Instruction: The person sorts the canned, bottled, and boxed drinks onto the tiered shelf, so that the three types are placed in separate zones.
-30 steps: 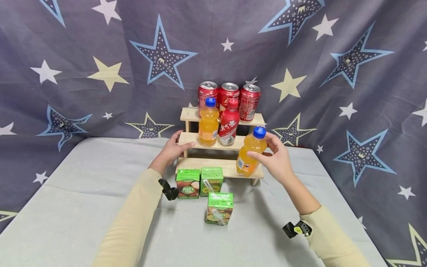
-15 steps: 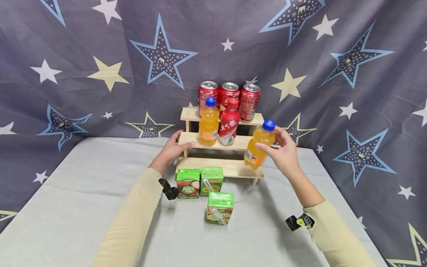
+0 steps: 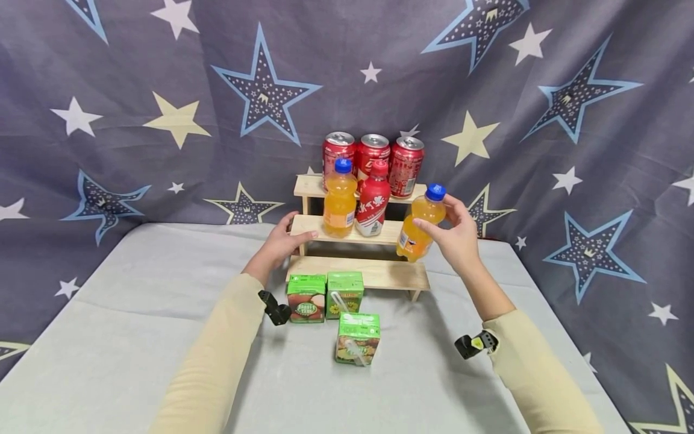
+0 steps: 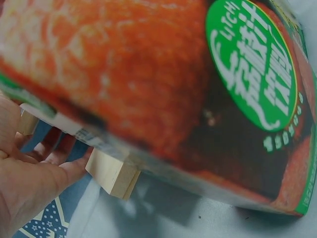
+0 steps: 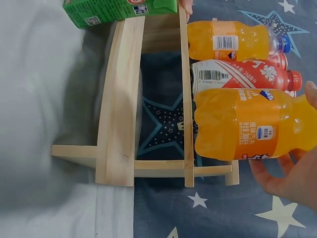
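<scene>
Fingers and thumb of the right hand (image 3: 458,232) curl round the upper half of a slightly tilted orange-drink bottle (image 5: 247,124), its base just by the right end of the middle shelf (image 3: 391,232), touching or apart I cannot tell; the left hand (image 3: 279,246) grips that shelf's other end. I judge the lobed base could catch the thin wooden edge, or a sideways swing topple the glossy red bottle (image 3: 373,206). I see smooth, waisted, see-through plastic against straight, pale, grained planks.
</scene>
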Tool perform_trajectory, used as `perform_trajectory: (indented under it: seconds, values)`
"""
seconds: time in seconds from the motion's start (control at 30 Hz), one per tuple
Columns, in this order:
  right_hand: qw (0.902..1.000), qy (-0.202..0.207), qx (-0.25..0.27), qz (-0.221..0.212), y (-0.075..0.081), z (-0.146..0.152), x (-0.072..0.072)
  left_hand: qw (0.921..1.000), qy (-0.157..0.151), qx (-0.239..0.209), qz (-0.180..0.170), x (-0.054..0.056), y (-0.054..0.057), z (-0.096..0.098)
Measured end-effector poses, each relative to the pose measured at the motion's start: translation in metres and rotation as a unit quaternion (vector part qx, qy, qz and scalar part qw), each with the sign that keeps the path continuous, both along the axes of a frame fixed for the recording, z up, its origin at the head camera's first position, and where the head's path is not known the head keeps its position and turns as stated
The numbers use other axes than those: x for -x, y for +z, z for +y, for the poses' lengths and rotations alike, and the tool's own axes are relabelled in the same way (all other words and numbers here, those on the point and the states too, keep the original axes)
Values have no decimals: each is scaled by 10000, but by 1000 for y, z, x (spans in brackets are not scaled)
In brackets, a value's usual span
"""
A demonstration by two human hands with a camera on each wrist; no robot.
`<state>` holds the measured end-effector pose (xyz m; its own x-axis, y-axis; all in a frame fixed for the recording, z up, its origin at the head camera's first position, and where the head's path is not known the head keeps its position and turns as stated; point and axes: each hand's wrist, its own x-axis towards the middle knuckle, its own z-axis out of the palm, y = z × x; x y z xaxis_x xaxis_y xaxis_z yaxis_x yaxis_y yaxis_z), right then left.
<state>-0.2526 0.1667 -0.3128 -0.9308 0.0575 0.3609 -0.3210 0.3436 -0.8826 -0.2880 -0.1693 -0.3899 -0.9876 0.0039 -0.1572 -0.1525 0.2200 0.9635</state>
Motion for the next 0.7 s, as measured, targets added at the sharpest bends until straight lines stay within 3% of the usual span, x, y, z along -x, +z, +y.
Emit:
perform_trajectory:
  seconds: [0.2,0.47,0.7]
  values:
    - [9997,-196,-116,-15,1,-3,13,9999,-41,-125,-90,-2,4,0]
    - [9996,-273,-13,-115,5,-9,30,9997,-51,-136,-190,-20,28,7]
    - [9993,-310,42,-214,4,-15,38,9998,-42,-90,-188,-22,29,8]
